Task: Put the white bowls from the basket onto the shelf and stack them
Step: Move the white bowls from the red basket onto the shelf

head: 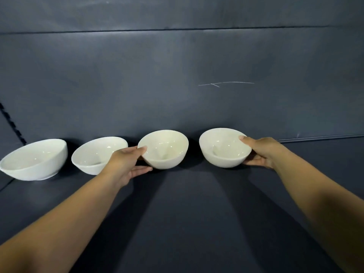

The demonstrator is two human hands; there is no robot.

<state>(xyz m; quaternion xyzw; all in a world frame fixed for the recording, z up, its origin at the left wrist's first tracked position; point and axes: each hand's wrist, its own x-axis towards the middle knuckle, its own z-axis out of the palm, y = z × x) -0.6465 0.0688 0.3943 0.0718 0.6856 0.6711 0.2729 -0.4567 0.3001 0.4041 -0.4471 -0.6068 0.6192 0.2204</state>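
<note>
Fingers (140, 170) under, thumbs (142, 149) over: gripping third bowl (165, 149) in left hand (126, 164), fourth bowl (222, 149) just right of it in right hand (264, 152).

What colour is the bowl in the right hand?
Plain glossy white; the round bowl shows best in the head view.

Person's two forearms are bare, uncovered from near the elbows to the wrists. Left grip (126, 164) and right grip (264, 152) are plain bare hands, thumbnails trimmed short. Arms slim, smooth, stretched by the wide lens.
</note>
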